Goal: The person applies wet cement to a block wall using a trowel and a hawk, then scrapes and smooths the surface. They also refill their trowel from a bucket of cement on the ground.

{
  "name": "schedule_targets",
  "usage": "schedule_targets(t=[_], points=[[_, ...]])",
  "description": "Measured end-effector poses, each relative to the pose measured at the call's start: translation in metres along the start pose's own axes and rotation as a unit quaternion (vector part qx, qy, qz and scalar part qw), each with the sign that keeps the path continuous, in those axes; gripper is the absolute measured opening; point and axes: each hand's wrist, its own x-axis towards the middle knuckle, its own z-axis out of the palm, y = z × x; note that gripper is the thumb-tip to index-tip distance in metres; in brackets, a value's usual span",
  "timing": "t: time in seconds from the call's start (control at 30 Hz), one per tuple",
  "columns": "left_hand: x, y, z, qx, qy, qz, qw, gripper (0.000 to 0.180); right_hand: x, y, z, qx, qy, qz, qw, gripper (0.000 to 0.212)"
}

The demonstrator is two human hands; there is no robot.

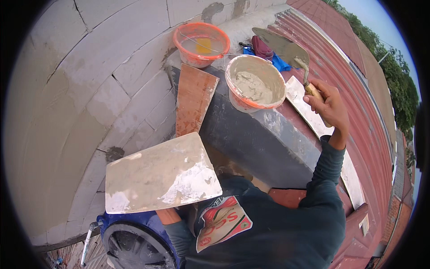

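Probably the mortar-loading step: right hand (330, 105) is wrapped tight round the handle of the trowel (286, 47), upper right of frame, near the mortar bucket (238, 101). Left hand (168, 216) is under the board (156, 175), left of centre, grip hidden; next move likely calls for scooping with the board steady.

I saw the head camera look steeply down over the wearer's dark shirt (286, 237) at lower centre, near the pale board (156, 175) left of centre, its fisheye sweep taking in wall (130, 58) upper left and distant trees (398, 85) upper right.
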Motion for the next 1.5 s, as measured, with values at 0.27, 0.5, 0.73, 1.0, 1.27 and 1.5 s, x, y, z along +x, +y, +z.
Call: schedule_targets(t=[0.27,0.5,0.73,1.0,1.27,1.5], points=[[0.017,-0.029,0.126,0.052,-0.03,0.06,0.996,0.049,0.07,0.075,-0.044,-0.174,-0.114,-0.094,0.974,0.041],[0.08,-0.023,0.347,0.037,-0.185,0.171,0.967,0.047,0.085,0.13,-0.066,-0.073,-0.021,-0.064,0.995,0.044],[0.188,-0.069,0.543,-0.025,-0.318,0.153,0.935,0.03,0.039,0.197,-0.072,-0.006,0.021,0.042,0.999,0.046],[0.308,-0.111,0.587,0.135,-0.266,0.335,0.894,0.049,-0.016,0.253,-0.072,0.07,0.015,0.151,0.986,0.046],[0.332,-0.077,0.506,0.515,-0.166,0.53,0.653,0.051,-0.045,0.275,-0.078,0.11,0.059,0.217,0.968,0.05],[0.322,-0.096,0.458,0.203,-0.302,0.146,0.92,0.048,-0.014,0.256,-0.076,0.136,0.053,0.158,0.977,0.046]])
